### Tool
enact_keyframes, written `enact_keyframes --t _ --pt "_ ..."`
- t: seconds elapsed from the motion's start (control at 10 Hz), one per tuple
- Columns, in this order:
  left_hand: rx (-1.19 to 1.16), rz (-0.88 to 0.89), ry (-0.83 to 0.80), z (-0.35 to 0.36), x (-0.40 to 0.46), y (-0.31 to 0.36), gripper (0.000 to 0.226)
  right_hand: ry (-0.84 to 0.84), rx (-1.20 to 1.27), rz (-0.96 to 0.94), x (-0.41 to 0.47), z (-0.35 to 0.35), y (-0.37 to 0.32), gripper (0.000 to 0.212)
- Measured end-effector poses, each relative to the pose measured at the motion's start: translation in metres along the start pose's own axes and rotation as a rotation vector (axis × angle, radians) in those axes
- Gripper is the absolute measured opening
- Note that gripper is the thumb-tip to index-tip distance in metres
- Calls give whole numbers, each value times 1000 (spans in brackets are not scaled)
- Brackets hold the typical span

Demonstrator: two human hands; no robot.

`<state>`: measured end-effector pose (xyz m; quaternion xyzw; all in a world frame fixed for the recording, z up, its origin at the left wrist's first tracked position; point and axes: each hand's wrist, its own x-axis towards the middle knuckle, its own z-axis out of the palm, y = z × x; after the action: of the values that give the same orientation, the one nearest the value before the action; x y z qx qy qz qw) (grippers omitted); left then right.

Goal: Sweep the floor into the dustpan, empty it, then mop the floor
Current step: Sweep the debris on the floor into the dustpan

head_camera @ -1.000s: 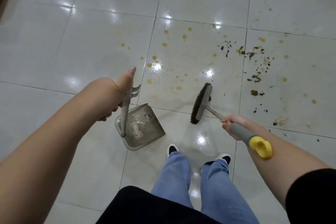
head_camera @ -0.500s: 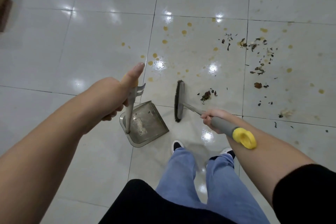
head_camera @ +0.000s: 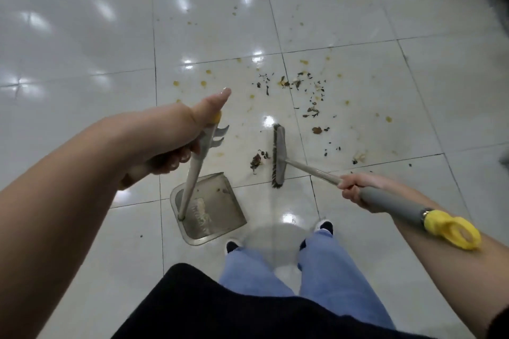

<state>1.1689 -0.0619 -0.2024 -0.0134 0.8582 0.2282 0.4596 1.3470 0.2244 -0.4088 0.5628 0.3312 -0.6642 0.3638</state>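
Your left hand (head_camera: 176, 143) has its fingers (head_camera: 179, 158) curled round the top of the dustpan handle (head_camera: 194, 173), thumb laid straight along it toward the yellow cap. Your right hand (head_camera: 355, 190) is wrapped round the broom (head_camera: 278, 157) where the bare metal shaft meets the grey foam sleeve, with the yellow hanging loop resting against your forearm.

The dustpan (head_camera: 214, 212) sits flat on the floor (head_camera: 82, 49) just ahead of your left shoe, its open lip facing away from you, a few crumbs already inside. It looks like light, thin plastic on a long stiff handle, so it will probably skid on these glossy tiles if the broom nudges the lip; press down through the handle to pin it.

The broom head stands just beyond the pan's right corner, bristles touching the floor, with a small clump of debris (head_camera: 257, 159) just to its left. The bristles look short and fairly stiff, good for dry leaf-like bits but likely to smear the yellowish spots (head_camera: 203, 83). The larger scatter of dark flakes (head_camera: 311, 96) lies further out to the right, well apart from the pan. Your foam grip should not slip; keep strokes short and low.
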Motion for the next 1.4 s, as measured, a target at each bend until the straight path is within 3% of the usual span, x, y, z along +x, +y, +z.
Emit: enact_keyframes --t 0.2,0.4,0.7,0.8,0.9,1.0,1.1,1.4 --pt "87 40 -54 82 7 92 82 178 -21 -30 -21 -105 3 36" --pt "301 211 22 183 25 198 83 313 15 -97 -30 -253 5 37" --pt "483 284 9 276 43 307 80 270 283 -174 -41 -385 -24 29" --pt "541 314 7 296 48 331 79 351 127 -223 -29 -397 -41 31" --pt "598 299 -21 314 50 351 77 359 7 -159 -19 -385 -47 25" --pt "634 218 -47 324 50 367 52 252 91 -96 -1 -356 -46 25" --pt "546 280 -38 321 56 364 70 170 131 -72 13 -319 -45 23" --pt "369 155 -14 286 56 340 71 52 138 -85 21 -248 -39 21"
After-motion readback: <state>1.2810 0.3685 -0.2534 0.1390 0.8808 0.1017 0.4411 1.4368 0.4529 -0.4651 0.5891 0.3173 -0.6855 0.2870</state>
